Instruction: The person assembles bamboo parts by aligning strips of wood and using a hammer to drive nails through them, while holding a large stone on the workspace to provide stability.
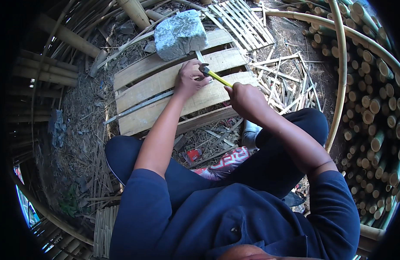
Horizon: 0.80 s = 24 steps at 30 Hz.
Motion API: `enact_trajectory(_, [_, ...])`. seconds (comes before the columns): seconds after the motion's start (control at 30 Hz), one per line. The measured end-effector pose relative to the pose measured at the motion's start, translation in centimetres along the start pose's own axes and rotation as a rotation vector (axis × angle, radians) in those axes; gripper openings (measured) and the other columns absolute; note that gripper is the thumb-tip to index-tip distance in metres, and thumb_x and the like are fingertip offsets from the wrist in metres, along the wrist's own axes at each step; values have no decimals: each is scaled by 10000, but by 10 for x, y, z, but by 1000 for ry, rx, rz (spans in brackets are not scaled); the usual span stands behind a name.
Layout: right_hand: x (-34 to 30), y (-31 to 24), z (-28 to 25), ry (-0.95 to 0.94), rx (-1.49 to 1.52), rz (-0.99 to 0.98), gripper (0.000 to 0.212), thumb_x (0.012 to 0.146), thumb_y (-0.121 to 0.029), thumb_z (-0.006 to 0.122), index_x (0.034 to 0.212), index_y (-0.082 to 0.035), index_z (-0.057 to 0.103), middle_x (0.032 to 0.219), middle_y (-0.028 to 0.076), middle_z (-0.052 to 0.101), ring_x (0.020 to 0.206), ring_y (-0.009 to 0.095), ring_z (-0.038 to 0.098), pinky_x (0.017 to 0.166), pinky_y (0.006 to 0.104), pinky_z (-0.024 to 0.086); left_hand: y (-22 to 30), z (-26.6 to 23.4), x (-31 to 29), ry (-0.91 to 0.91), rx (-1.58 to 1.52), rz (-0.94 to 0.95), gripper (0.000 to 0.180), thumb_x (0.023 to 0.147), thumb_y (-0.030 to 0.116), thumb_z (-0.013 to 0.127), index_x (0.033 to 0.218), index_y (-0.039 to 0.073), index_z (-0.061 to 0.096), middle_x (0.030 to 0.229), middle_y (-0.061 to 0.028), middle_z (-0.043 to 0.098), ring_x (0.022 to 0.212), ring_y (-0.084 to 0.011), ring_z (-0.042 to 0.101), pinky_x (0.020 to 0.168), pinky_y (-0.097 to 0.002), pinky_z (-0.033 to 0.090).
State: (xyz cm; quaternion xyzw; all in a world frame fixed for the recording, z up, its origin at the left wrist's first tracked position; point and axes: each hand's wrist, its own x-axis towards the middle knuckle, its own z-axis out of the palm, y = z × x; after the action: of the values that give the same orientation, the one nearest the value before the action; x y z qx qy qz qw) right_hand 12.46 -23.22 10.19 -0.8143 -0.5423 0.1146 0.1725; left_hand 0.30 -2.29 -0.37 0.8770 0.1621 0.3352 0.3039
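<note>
hammer [210, 73] head up-left, handle toward right hand [245, 97]

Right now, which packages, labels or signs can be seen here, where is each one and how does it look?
Small red packet: on the littered ground between the person's knees, below the plank panel; crumpled, red with a pale patch.
No signs or screens are in view.
</note>
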Motion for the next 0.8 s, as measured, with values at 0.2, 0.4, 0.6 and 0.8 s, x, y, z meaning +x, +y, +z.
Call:
enact_trajectory(0.2, [-2, -7, -7, 12, 26, 44, 435, 1040, -351, 507, 809, -6, 637, 650, 222, 657, 622, 412, 677, 584, 521, 535, 4, -3, 1, -10, -34, -69, 146, 687, 193, 897, 721, 108, 784, 1185, -97, 667, 1127, -278, 630, 968, -373, 500])
enact_trajectory(0.4, [-1, -6, -9, 10, 23, 12, 422, 1044, -351, 501, 831, -7, 620, 654, 228, 654, 611, 419, 670, 570, 524, 525, -1, -1, -1, 17, 20, -42, 143, 693, 188, 889, 729, 99, 782, 1191, -110, 665, 1143, -282, 624, 973, -377, 499])
enact_trajectory(0.6, [-1, -2, -8, -19, -23, 38, 434, 1046, -365, 498, 825, -13, 622, 658, 224, 657, 608, 418, 667, 562, 524, 519, 1, 2, -3, 77, 120, 4, 164, 705, 214, 881, 714, 92, 772, 1175, -94, 656, 1140, -285, 620, 974, -375, 503])
enact_trajectory(0.8, [-6, -5, -4, -47, 0, 39, 455, 1049, -372, 491, 823, 0, 622, 672, 228, 661, 622, 427, 666, 587, 527, 524, -2, 1, 0, -15, 73, -12, 143, 693, 208, 879, 745, 109, 790, 1164, -54, 661, 1132, -265, 622, 971, -380, 504])
